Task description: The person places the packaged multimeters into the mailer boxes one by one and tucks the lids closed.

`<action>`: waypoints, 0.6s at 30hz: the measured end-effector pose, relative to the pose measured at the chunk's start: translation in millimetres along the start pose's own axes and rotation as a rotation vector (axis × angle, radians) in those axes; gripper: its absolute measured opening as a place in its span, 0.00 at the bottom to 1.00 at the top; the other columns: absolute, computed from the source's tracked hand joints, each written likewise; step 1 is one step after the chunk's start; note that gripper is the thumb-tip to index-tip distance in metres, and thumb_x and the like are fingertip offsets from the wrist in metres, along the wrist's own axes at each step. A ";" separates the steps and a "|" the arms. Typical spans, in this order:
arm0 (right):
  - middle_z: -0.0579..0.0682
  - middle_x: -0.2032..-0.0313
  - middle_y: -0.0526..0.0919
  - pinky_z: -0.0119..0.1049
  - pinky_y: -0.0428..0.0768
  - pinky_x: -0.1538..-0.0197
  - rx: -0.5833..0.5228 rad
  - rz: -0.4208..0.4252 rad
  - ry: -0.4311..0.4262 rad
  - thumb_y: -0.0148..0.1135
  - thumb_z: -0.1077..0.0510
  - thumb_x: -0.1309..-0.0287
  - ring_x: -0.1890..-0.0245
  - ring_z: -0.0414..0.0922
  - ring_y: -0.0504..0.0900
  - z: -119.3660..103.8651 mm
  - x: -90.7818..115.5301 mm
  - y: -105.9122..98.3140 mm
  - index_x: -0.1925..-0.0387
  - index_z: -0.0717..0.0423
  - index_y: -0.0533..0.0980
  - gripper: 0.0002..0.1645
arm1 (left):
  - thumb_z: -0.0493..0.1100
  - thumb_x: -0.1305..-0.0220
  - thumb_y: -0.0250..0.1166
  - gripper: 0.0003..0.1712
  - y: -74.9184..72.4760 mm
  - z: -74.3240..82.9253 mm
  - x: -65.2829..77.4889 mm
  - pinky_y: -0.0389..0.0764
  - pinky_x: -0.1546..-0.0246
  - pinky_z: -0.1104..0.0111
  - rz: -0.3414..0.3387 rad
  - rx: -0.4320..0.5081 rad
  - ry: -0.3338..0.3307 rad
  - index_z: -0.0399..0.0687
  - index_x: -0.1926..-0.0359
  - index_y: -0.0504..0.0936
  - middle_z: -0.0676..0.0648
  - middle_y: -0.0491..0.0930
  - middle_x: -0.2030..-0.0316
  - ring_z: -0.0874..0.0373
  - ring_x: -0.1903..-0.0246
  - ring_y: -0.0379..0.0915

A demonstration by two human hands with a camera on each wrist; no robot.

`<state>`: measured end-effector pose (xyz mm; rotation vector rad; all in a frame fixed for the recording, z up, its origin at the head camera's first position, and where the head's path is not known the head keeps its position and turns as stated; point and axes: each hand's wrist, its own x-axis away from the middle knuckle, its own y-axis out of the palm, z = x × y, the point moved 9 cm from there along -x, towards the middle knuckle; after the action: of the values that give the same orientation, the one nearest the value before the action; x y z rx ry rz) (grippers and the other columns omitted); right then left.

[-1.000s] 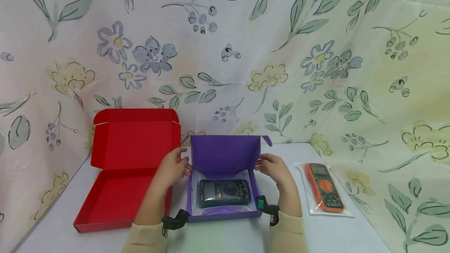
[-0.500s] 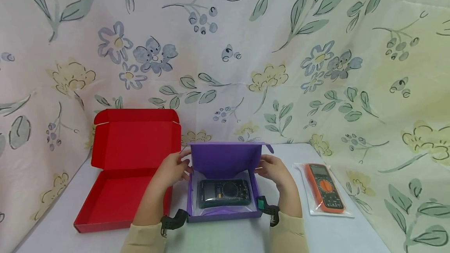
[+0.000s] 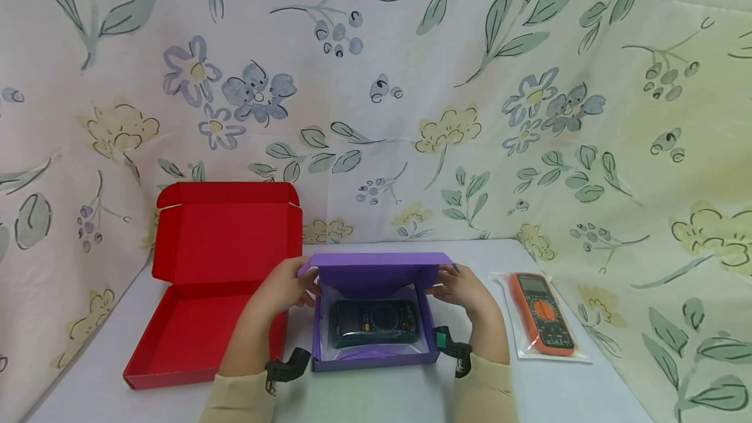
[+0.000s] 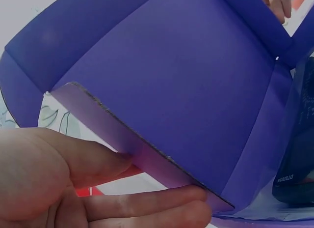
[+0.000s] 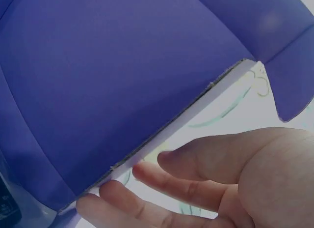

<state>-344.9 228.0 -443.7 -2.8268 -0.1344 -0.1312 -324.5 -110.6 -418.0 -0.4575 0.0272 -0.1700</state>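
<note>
A purple cardboard box (image 3: 376, 362) lies in the middle of the table, its lid (image 3: 378, 258) raised and tilted forward over the back. Inside rests a black multimeter (image 3: 373, 323) on clear plastic. At the lid's left edge is my left hand (image 3: 286, 287); in the left wrist view its thumb and fingers touch the lid's side flap (image 4: 113, 125) from outside. My right hand (image 3: 465, 292) stands at the lid's right side, fingertips (image 5: 113, 193) against the side edge and thumb apart from it. Part of each hand is hidden behind the lid in the head view.
A red cardboard box (image 3: 188, 338) stands open at left, close beside the left forearm. At right lies an orange multimeter (image 3: 543, 312) in a clear plastic bag. A floral cloth (image 3: 376, 109) hangs behind the white table (image 3: 364, 403).
The purple lid has tipped forward and down from nearly upright, so its front flap now faces the camera. Both hands have stayed at its sides. The red box and both multimeters have not moved.
</note>
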 end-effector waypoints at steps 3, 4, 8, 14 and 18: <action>0.64 0.51 0.86 0.53 0.83 0.46 0.007 -0.050 -0.029 0.50 0.61 0.25 0.55 0.58 0.88 0.5 1.6 0.5 0.37 0.70 0.73 0.23 | 0.34 0.29 0.61 0.14 0.1 -1.9 0.1 0.86 0.66 0.51 -0.020 0.029 -0.008 0.41 0.44 0.82 0.37 0.86 0.63 0.48 0.73 0.85; 0.63 0.51 0.86 0.53 0.82 0.46 0.002 -0.062 -0.035 0.51 0.61 0.25 0.54 0.59 0.88 0.9 2.0 0.2 0.37 0.69 0.74 0.22 | 0.34 0.30 0.62 0.15 0.1 -2.5 0.1 0.86 0.66 0.50 -0.029 0.039 -0.011 0.41 0.45 0.82 0.36 0.85 0.63 0.47 0.72 0.85; 0.62 0.52 0.86 0.54 0.82 0.45 0.000 -0.115 -0.070 0.53 0.59 0.25 0.52 0.62 0.86 0.2 4.0 -0.5 0.39 0.70 0.75 0.22 | 0.35 0.34 0.66 0.18 0.0 -6.0 -0.2 0.86 0.64 0.50 -0.052 0.063 -0.028 0.40 0.43 0.82 0.35 0.85 0.62 0.46 0.72 0.85; 0.60 0.53 0.87 0.52 0.82 0.44 0.005 -0.118 -0.039 0.58 0.54 0.27 0.54 0.57 0.87 5.2 3.9 -3.4 0.41 0.66 0.77 0.23 | 0.43 0.31 0.67 0.20 -1.3 -13.3 0.0 0.86 0.61 0.51 -0.077 0.041 -0.058 0.45 0.40 0.83 0.40 0.85 0.57 0.48 0.70 0.85; 0.56 0.51 0.86 0.52 0.82 0.44 0.016 -0.101 -0.006 0.59 0.52 0.27 0.54 0.52 0.87 8.6 4.5 -4.5 0.40 0.63 0.77 0.23 | 0.42 0.31 0.67 0.20 -2.9 -15.2 1.4 0.86 0.60 0.53 -0.082 0.015 -0.080 0.46 0.40 0.83 0.43 0.84 0.54 0.49 0.69 0.84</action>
<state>-340.2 235.3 -450.0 -2.8051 -0.2786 -0.1434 -324.6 -120.0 -430.3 -0.4508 -0.0708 -0.2318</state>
